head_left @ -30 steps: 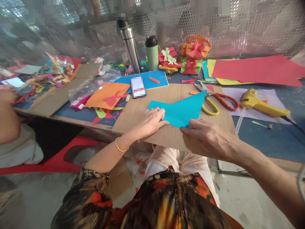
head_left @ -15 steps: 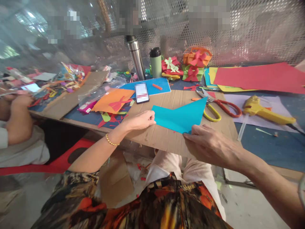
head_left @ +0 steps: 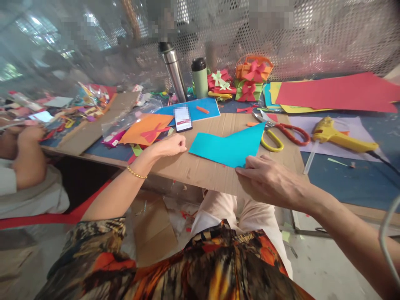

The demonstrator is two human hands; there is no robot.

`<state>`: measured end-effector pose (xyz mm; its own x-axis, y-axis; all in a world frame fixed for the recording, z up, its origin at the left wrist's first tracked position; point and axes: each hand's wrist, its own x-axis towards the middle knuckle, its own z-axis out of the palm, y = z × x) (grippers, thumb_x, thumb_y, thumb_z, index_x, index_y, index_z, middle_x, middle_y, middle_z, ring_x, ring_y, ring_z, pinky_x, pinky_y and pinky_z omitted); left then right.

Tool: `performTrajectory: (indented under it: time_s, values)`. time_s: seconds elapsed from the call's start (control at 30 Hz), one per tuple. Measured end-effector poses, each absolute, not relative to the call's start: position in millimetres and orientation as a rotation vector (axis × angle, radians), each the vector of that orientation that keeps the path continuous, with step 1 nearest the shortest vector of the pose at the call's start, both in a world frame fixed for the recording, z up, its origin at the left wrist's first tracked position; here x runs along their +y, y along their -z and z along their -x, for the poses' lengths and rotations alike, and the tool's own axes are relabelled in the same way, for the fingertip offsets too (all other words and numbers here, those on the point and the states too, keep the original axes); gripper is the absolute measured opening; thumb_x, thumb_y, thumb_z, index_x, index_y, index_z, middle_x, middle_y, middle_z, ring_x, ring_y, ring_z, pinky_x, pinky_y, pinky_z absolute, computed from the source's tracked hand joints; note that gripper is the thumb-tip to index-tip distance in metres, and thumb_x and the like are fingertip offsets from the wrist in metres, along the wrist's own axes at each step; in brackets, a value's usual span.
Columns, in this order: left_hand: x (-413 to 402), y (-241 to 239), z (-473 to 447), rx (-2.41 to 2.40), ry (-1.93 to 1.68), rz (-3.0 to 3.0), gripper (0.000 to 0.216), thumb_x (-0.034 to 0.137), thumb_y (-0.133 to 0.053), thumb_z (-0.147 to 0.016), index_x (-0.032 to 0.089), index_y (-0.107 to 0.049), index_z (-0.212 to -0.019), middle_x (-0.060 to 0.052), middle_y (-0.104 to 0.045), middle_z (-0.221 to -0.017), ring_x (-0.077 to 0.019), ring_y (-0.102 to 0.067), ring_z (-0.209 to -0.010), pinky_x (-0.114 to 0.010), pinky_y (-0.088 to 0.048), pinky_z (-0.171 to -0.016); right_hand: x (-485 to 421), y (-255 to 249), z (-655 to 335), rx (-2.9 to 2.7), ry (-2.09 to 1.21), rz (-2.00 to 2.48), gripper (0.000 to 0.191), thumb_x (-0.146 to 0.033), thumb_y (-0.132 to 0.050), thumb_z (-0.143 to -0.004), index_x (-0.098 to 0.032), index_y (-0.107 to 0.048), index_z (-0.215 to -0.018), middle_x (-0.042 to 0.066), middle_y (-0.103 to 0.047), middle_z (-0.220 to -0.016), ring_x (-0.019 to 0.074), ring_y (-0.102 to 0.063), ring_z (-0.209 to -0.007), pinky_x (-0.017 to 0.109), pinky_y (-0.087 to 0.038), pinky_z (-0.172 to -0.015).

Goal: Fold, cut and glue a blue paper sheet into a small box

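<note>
The blue paper (head_left: 229, 146) lies flat on the cardboard (head_left: 200, 171) at frame centre. It looks light, thin and easily creased, best held by an edge or corner. The right hand (head_left: 268, 183) pinches its lower corner between fingertips. The left hand (head_left: 168, 146), loosely curled and holding nothing, rests just left of the sheet, apart from it. Scissors (head_left: 281, 135) lie right of the paper, a glue gun (head_left: 340, 137) further right, a phone (head_left: 183, 118) above left.

Right hand (head_left: 271, 183) pins teal paper (head_left: 229, 146) on cardboard (head_left: 200, 168); left hand (head_left: 168, 146) rests beside.
</note>
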<state>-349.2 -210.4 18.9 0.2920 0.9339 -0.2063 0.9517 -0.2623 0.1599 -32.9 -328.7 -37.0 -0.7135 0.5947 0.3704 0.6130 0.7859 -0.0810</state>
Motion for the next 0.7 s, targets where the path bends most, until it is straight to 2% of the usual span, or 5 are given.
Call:
performTrajectory:
  time_s: [0.1, 0.17, 0.3, 0.57, 0.7]
  values:
    - [-232.2, -12.1, 339.4, 1.922, -0.206, -2.467, 0.012, 0.016, -0.052, -0.098, 0.018, -0.063, -0.092, -0.012, -0.065, -0.101, -0.0283, -0.059, -0.103, -0.042, -0.043, -0.09, -327.8, 36.5, 34.5, -2.611, 0.086, 0.914, 0.028, -0.013, -0.046, -0.102, -0.018, -0.061, -0.079, 0.004, -0.05, -0.079, 0.0167, -0.041, -0.07, 0.036, -0.031, -0.067]
    - [-249.7, -2.0, 325.4, 1.722, -0.602, -2.771, 0.016, 0.018, -0.051, -0.103, 0.018, -0.065, -0.096, -0.013, -0.066, -0.106, -0.0286, -0.059, -0.106, -0.044, -0.045, -0.095, -327.2, 35.5, 35.8, -2.598, 0.071, 0.92, 0.027, -0.014, -0.047, -0.101, -0.018, -0.062, -0.08, 0.004, -0.051, -0.08, 0.0163, -0.04, -0.07, 0.035, -0.032, -0.068]
    - [-268.1, 21.4, 298.0, 1.066, -0.45, -3.028, 0.027, 0.017, -0.045, -0.108, 0.018, -0.07, -0.099, -0.01, -0.068, -0.107, -0.0245, -0.06, -0.102, -0.039, -0.047, -0.091, -326.5, 32.8, 38.4, -2.643, 0.069, 0.932, 0.027, -0.011, -0.045, -0.1, -0.017, -0.065, -0.083, 0.006, -0.056, -0.082, 0.0168, -0.044, -0.073, 0.035, -0.034, -0.071]
    - [-278.0, 37.4, 297.6, 1.034, -0.441, -3.041, 0.032, 0.019, -0.042, -0.11, 0.016, -0.074, -0.109, -0.01, -0.072, -0.106, -0.0258, -0.06, -0.099, -0.04, -0.045, -0.088, -324.4, 27.5, 44.9, -2.67, 0.143, 0.992, 0.033, -0.019, -0.043, -0.104, -0.018, -0.062, -0.077, 0.007, -0.056, -0.082, 0.0184, -0.041, -0.076, 0.037, -0.029, -0.074]
    - [-286.8, 39.5, 300.8, 0.988, -0.51, -3.125, 0.037, 0.014, -0.039, -0.109, 0.013, -0.073, -0.124, -0.011, -0.073, -0.106, -0.0265, -0.061, -0.099, -0.04, -0.045, -0.088, -318.8, 13.8, 51.7, -2.758, 0.03, 0.955, 0.026, -0.014, -0.041, -0.104, -0.017, -0.062, -0.089, 0.008, -0.058, -0.087, 0.0197, -0.043, -0.08, 0.037, -0.028, -0.075]
